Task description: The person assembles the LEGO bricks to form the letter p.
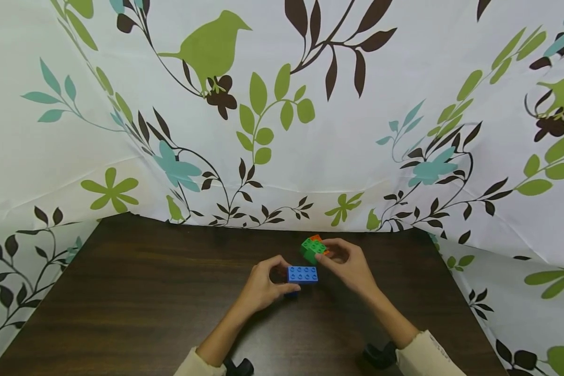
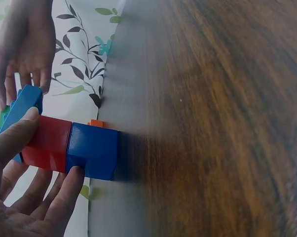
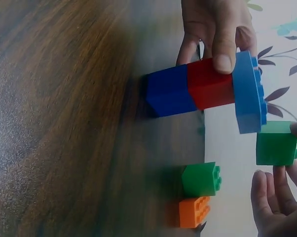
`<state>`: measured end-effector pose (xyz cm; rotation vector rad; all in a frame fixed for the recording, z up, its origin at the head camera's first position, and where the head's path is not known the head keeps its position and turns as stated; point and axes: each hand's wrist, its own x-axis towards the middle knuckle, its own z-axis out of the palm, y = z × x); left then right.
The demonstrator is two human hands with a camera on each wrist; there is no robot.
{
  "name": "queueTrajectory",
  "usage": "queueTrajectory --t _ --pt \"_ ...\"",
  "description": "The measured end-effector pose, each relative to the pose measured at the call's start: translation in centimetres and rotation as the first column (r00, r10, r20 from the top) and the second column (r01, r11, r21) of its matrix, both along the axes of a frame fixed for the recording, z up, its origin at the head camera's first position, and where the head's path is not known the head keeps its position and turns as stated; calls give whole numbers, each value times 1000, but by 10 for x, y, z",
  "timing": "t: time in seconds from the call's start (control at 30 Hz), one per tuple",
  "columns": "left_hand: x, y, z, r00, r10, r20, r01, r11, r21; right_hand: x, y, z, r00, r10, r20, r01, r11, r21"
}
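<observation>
My left hand point(image 1: 262, 286) grips a stack of toy building bricks between thumb and fingers. From the bottom up, it has a dark blue brick point(image 3: 170, 91), a red brick point(image 3: 211, 85) and a longer light blue brick point(image 1: 303, 274) overhanging to the right. The right hand point(image 1: 352, 266) pinches a green brick point(image 3: 276, 143) beside the overhanging end, close to it; whether they touch I cannot tell. A second green brick point(image 3: 200, 178) and an orange brick point(image 3: 194, 212) sit side by side on the table, partly covered by the held brick in the head view.
The dark wooden table point(image 1: 145, 292) ends at a patterned cloth point(image 1: 348, 156) hanging behind and at the sides. Black wrist devices point(image 1: 379, 356) show near the cream sleeves point(image 1: 427, 355) at the front.
</observation>
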<state>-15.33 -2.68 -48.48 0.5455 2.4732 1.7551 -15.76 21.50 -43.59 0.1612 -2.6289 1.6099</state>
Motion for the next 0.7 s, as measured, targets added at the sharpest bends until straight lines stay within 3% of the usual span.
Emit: queueTrajectory --t 0.7 --pt "0 -3 0 1000 -13 25 13 1000 -9 11 -18 14 991 132 -18 -133 990 -43"
